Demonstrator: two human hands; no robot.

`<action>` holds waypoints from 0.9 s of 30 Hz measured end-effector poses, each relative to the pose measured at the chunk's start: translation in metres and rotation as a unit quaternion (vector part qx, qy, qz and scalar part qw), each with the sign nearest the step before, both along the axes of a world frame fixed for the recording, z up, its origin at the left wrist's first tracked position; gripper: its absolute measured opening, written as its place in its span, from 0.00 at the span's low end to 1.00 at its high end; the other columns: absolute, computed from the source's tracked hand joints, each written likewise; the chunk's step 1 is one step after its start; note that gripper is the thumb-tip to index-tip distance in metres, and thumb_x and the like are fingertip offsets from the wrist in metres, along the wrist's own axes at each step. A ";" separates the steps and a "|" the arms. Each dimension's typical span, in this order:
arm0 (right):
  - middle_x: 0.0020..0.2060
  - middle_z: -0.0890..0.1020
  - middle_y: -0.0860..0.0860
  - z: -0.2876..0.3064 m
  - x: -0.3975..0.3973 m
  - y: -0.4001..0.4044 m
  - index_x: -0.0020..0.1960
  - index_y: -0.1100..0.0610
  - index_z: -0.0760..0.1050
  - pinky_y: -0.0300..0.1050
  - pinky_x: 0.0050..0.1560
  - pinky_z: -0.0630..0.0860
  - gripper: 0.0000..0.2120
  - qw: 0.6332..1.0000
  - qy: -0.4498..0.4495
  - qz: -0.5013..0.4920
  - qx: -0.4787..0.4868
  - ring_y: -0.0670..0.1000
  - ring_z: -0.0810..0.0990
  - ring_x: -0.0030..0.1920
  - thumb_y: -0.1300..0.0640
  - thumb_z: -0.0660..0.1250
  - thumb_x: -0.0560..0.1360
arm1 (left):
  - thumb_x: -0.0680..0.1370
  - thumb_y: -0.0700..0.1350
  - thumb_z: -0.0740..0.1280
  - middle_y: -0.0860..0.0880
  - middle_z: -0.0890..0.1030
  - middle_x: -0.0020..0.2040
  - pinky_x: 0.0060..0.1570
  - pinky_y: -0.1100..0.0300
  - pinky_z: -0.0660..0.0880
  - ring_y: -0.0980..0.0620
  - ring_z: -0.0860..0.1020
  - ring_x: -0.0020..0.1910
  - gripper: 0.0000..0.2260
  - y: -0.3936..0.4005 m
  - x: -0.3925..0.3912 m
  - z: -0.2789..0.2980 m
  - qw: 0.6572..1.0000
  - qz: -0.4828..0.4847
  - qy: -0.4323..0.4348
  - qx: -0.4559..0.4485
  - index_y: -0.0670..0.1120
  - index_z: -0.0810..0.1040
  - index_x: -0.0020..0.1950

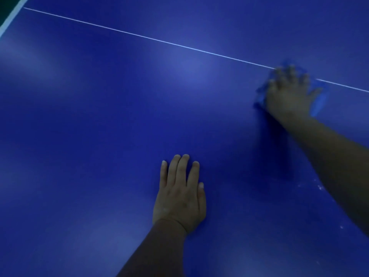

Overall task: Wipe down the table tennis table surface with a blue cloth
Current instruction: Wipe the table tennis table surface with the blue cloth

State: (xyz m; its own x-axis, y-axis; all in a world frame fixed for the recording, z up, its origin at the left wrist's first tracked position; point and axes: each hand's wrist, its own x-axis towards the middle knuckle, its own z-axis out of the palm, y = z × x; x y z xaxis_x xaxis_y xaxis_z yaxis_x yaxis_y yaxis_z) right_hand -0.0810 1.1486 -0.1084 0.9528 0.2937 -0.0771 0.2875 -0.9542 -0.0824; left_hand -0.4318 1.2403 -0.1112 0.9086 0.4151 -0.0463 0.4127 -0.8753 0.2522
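Blue cloth (319, 98) under right hand (289, 94) (blurred)

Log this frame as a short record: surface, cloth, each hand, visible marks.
surface: blue table tennis table, thin white centre line running across it
cloth: crumpled blue cloth lying on the white line, blurred
right hand: right hand spread flat on the cloth, pressing it to the table
left hand: left hand flat on bare table, fingers straight, holding nothing
marks: small white specks near the right forearm
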 end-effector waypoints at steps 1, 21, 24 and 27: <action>0.81 0.52 0.48 0.007 0.004 -0.013 0.80 0.45 0.55 0.76 0.72 0.44 0.27 0.996 0.021 -0.089 0.022 0.62 0.47 0.80 0.43 0.45 0.82 | 0.81 0.51 0.54 0.40 0.70 0.73 0.74 0.40 0.54 0.41 0.62 0.75 0.23 0.000 0.000 0.000 1.000 0.000 0.006 0.000 0.42 0.73 0.72; 0.81 0.51 0.45 0.002 -0.077 0.051 0.80 0.42 0.54 0.68 0.75 0.39 0.25 0.967 0.015 0.253 -0.003 0.57 0.46 0.81 0.42 0.48 0.84 | 0.79 0.51 0.56 0.37 0.69 0.71 0.77 0.39 0.51 0.35 0.65 0.72 0.25 -0.002 0.003 -0.004 0.998 0.012 -0.052 0.024 0.36 0.76 0.67; 0.81 0.53 0.45 0.000 -0.015 0.003 0.80 0.42 0.54 0.71 0.74 0.44 0.26 0.984 -0.006 0.172 -0.043 0.58 0.48 0.81 0.42 0.46 0.83 | 0.79 0.51 0.56 0.36 0.69 0.71 0.77 0.40 0.50 0.34 0.65 0.72 0.25 -0.001 0.003 -0.001 0.998 0.010 -0.055 0.014 0.35 0.76 0.67; 0.81 0.53 0.46 0.003 0.049 -0.095 0.79 0.42 0.57 0.76 0.72 0.47 0.27 0.995 -0.012 -0.092 -0.023 0.60 0.49 0.80 0.42 0.44 0.81 | 0.79 0.51 0.55 0.36 0.68 0.71 0.77 0.40 0.50 0.34 0.65 0.73 0.25 -0.001 0.003 0.001 0.999 0.009 -0.039 0.010 0.35 0.75 0.68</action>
State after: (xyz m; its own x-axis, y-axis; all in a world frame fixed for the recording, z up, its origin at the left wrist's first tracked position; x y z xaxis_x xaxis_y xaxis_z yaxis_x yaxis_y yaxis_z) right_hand -0.0319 1.0533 -0.1056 0.9917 0.1117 -0.0637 0.1097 -0.9934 -0.0332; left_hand -0.4286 1.2394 -0.1104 0.9012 0.4321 0.0330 0.4088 -0.8729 0.2665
